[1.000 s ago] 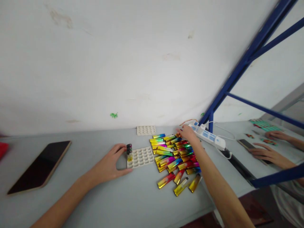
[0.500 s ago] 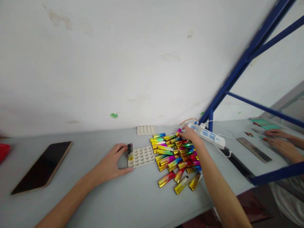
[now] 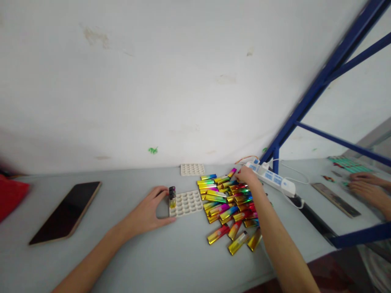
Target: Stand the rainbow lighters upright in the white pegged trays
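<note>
My left hand [image 3: 151, 209] curves around the left end of a white tray with rows of round holes [image 3: 187, 203], thumb at its near corner and fingers at its far corner. A few lighter-like tubes with black tops [image 3: 172, 197] stand upright in the tray's left column, beside those fingers. To the right lies a loose heap of shiny lighter-like tubes [image 3: 222, 209], gold blending into red, blue and pink. At the heap's far side, my right hand [image 3: 247, 176] has its fingers curled down among the tubes. What is between its fingertips is hidden.
Behind the first tray is a second white holed tray [image 3: 192, 169]. A white power strip [image 3: 271, 178] with cables runs beside a blue metal frame [image 3: 305, 103]. At left lie a dark tablet-like slab [image 3: 65, 213] and a red bag-like object [image 3: 12, 197]. Another person's hands [image 3: 368, 189] work at right.
My view has shifted slightly, moving the scene rightward. My right hand's fingers, stretched over the far side of the heap before, are more curled. My left hand stays at the tray.
</note>
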Action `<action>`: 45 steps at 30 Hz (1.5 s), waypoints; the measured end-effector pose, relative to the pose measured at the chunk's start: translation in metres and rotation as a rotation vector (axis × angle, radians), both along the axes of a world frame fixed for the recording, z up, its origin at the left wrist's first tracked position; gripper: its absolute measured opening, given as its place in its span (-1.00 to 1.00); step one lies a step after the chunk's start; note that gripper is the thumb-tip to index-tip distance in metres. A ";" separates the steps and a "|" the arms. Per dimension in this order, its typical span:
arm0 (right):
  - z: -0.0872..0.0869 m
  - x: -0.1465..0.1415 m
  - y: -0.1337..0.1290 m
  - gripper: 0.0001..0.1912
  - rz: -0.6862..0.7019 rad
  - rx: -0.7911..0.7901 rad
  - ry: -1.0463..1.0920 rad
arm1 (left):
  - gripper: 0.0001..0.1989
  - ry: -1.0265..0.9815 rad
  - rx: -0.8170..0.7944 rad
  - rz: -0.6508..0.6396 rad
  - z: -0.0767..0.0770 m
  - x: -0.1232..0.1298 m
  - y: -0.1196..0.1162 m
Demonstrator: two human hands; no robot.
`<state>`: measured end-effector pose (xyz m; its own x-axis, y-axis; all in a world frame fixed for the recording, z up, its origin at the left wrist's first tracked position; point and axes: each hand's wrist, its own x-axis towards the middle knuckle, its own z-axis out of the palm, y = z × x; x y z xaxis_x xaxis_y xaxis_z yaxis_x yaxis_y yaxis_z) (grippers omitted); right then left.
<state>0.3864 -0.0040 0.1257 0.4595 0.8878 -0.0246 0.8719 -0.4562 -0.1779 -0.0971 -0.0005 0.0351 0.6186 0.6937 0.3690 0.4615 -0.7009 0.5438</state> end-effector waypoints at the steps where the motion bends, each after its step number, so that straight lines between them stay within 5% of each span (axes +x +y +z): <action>1: 0.002 0.001 0.001 -0.74 -0.015 0.026 0.025 | -0.30 -0.002 0.001 -0.004 0.000 0.000 0.000; 6: 0.015 0.004 -0.001 -0.62 -0.010 0.220 0.203 | -0.30 -0.011 0.012 -0.006 0.000 -0.001 -0.001; 9: 0.013 -0.012 -0.015 -0.59 0.142 0.407 0.638 | -0.28 -0.003 -0.003 0.000 0.002 -0.001 -0.003; 12: 0.005 -0.054 -0.034 -0.29 0.333 0.498 1.232 | -0.26 0.006 -0.027 0.003 0.006 -0.001 -0.006; 16: -0.003 -0.125 -0.050 -0.19 0.337 0.328 1.476 | -0.25 0.017 -0.043 0.000 0.010 0.000 -0.008; 22: -0.020 -0.179 -0.063 -0.09 0.344 0.340 1.267 | -0.24 0.049 -0.025 0.004 0.015 0.003 -0.011; 27: -0.033 -0.182 -0.074 -0.21 0.438 0.433 0.959 | -0.23 0.082 -0.025 0.015 0.016 0.003 -0.013; 37: -0.036 -0.181 -0.079 -0.43 0.529 0.519 0.767 | -0.21 0.096 -0.011 0.003 0.016 0.002 -0.013; 45: -0.046 -0.178 -0.082 -0.48 0.797 0.606 0.498 | -0.24 0.102 -0.019 0.004 0.018 0.006 -0.015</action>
<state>0.2081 -0.0857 0.0796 -0.1865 0.8518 0.4895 0.6458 0.4818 -0.5923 -0.0910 -0.0157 0.0532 0.6496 0.7022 0.2914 0.5174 -0.6892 0.5072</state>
